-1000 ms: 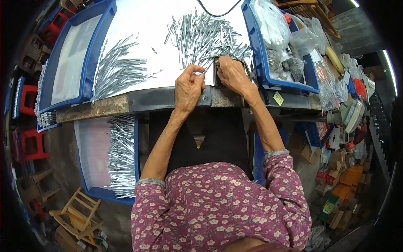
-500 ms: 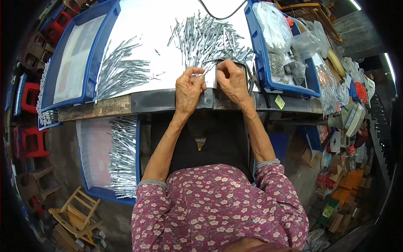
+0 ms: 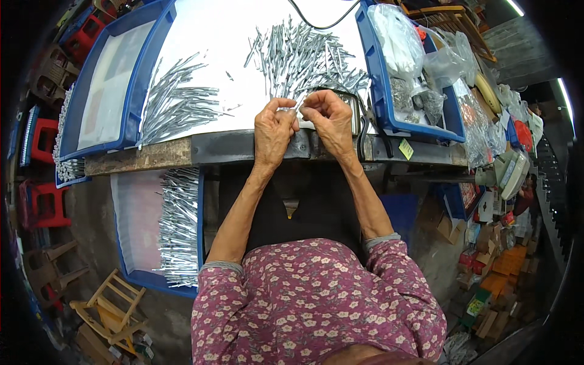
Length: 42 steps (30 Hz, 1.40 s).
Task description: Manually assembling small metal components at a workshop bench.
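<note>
Over the front edge of the table, my left hand [image 3: 274, 131] is closed in a pinch on a thin silvery metal rod [image 3: 300, 102]. The rod slants up past its fingertips. Right beside it, my right hand [image 3: 331, 126] pinches with thumb and forefinger close to the rod; whatever lies between those fingers is too small to make out. Just beyond both hands spreads a heap of similar slim metal rods [image 3: 298, 55] on white sheeting. Partly behind my right hand lies a shallow dark-rimmed container [image 3: 356, 118], its contents hidden.
Another rod pile [image 3: 179, 106] lies left, beside a blue tray [image 3: 129, 91]. A blue bin [image 3: 380, 79] with plastic bags stands right. Below the table edge, a lower tray [image 3: 135, 234] holds many rods. A black cable [image 3: 322, 27] crosses the far side.
My right hand has moved left from the dark-rimmed container to my left hand, and its fingertips now meet near the rod. My left hand has stayed almost still.
</note>
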### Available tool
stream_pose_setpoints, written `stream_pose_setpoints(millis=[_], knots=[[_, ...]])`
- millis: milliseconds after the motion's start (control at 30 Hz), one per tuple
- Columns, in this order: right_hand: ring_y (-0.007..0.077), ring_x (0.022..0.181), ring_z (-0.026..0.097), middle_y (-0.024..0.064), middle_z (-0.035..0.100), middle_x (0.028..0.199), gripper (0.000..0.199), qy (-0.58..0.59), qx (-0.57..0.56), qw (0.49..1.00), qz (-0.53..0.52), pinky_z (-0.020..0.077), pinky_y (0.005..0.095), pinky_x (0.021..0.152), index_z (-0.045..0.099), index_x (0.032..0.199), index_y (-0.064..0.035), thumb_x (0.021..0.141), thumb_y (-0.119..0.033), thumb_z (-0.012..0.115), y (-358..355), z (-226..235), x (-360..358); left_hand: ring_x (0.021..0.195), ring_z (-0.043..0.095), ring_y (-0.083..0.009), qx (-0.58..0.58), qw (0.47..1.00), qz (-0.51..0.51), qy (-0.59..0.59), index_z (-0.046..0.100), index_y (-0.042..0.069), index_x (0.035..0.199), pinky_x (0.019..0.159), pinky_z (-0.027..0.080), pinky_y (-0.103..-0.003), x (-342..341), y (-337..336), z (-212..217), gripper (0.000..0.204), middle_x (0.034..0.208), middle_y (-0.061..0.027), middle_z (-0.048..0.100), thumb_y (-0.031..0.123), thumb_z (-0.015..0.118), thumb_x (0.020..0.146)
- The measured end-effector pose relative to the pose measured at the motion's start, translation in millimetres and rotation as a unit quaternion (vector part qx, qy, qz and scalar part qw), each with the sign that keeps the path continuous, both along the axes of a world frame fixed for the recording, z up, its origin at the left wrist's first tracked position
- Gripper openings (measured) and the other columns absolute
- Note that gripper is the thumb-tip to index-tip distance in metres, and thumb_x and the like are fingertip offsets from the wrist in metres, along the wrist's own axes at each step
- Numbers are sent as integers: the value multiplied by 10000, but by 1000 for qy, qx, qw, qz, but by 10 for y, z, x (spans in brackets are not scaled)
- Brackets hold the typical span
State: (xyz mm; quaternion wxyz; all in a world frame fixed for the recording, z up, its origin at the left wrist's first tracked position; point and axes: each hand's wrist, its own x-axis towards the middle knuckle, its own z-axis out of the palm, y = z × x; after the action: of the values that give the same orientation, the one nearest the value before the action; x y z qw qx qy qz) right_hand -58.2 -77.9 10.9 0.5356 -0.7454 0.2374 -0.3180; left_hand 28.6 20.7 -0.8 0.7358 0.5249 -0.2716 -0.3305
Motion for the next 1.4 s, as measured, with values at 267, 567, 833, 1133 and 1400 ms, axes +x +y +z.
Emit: stream_pose_setpoints(millis=[267, 567, 833, 1133, 1400], knots=[[79, 644, 569, 35, 582, 741, 152, -8, -13, 1000, -4, 469, 195, 580, 550, 854, 13, 733, -10, 641, 28, 8, 11, 439, 371, -10, -10, 999, -11, 50, 515, -19, 956, 369, 257, -138, 19, 11, 26, 146, 597, -14, 521, 59, 522, 833], [69, 654, 563, 15, 592, 741, 130, -10, -91, 996, -11, 455, 197, 598, 566, 846, -7, 739, -14, 639, 63, 125, -28, 406, 335, -9, -49, 985, -47, 156, 504, -32, 958, 344, 212, -137, 6, 60, 81, 149, 588, -45, 521, 31, 517, 824], [85, 685, 581, 48, 606, 756, 280, -78, 139, 985, 72, 482, 199, 614, 503, 956, 11, 715, 31, 644, -66, 191, -88, 402, 321, -6, -68, 966, -99, 228, 503, -18, 940, 341, 189, -139, 32, 102, 158, 129, 578, -45, 516, 18, 528, 818], [110, 699, 593, 70, 613, 774, 342, -79, 151, 985, 29, 490, 209, 653, 459, 1030, 57, 738, 16, 631, 4, 238, -31, 473, 386, -22, -16, 995, 70, -67, 527, -1, 894, 418, 301, -182, -168, -25, 140, 80, 568, 8, 490, 19, 479, 834], [97, 703, 570, 72, 600, 790, 289, -77, 52, 995, -23, 459, 199, 662, 440, 1072, 90, 836, -49, 533, 134, 56, 53, 507, 390, -32, -18, 993, 107, -38, 524, -25, 887, 451, 329, -193, -185, -77, 161, 88, 573, 22, 458, 11, 455, 846]])
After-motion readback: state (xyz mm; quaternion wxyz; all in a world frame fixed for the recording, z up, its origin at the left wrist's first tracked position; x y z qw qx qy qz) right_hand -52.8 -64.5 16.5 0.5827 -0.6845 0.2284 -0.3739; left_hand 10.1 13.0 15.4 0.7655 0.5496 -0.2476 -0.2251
